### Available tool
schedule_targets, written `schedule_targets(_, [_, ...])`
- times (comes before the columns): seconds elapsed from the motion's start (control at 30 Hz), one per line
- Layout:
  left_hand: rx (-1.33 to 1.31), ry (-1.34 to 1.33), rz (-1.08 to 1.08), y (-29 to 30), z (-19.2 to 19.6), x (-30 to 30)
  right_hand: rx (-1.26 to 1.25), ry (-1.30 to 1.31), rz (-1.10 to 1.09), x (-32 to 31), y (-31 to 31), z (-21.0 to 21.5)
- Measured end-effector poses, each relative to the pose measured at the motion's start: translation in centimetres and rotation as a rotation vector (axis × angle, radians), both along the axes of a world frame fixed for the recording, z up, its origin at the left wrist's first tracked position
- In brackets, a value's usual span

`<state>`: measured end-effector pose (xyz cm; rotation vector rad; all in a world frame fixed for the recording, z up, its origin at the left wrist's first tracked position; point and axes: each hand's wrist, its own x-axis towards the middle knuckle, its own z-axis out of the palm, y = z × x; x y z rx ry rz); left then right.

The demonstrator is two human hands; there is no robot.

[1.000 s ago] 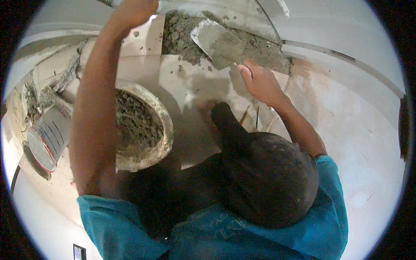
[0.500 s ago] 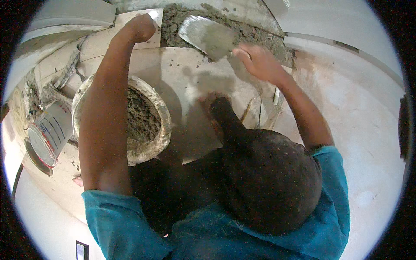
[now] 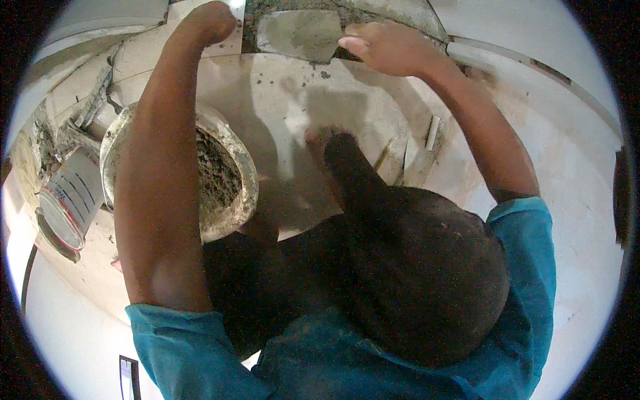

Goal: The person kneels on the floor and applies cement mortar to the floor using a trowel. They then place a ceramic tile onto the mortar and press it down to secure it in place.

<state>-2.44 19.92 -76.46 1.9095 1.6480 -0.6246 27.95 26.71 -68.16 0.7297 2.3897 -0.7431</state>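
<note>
On the white bucket (image 3: 75, 193) at nine o'clock, a short run of blue lettering (image 3: 60, 191) stands beside dark blue stripes (image 3: 81, 185), near the red-edged end. The print is too small and blurred to read.

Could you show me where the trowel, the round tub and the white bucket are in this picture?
Trowel (image 3: 299, 33): head view, on the middle of its flat blade.
Tub (image 3: 249, 190): head view, on the right side of its rim.
Bucket (image 3: 80, 185): head view, on its side wall.
</note>
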Motion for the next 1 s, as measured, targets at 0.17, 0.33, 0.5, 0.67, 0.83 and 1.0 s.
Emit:
schedule_targets(0.17, [0.103, -0.094, 0.127, -0.8, -0.4, 4.0, 0.013, -0.072, 0.012, 4.0, 1.2, 0.7])
schedule_targets(0.33, [0.158, -0.260, 0.053, -1.2, -0.1, 6.0, 0.106, -0.027, -0.101, 8.2, 1.8, -1.1])
schedule_targets(0.5, [0.143, -0.254, -0.116, -1.0, 2.9, 3.0, 0.009, 0.048, -0.100, 7.9, 0.5, 0.7])
schedule_targets(0.67, [0.315, -0.290, -0.039, -2.2, 8.2, 0.8, 0.108, 0.088, -0.207, 6.2, -7.1, 1.2])
schedule_targets(0.83, [0.358, -0.389, 0.263, -6.8, 15.4, -2.1, 0.189, 0.078, -0.337, 9.9, -9.1, -2.0])
schedule_targets(1.0, [0.233, -0.264, 0.341, -10.4, 20.4, -3.1, 0.102, 0.421, -0.771, 11.8, -8.2, -5.6])
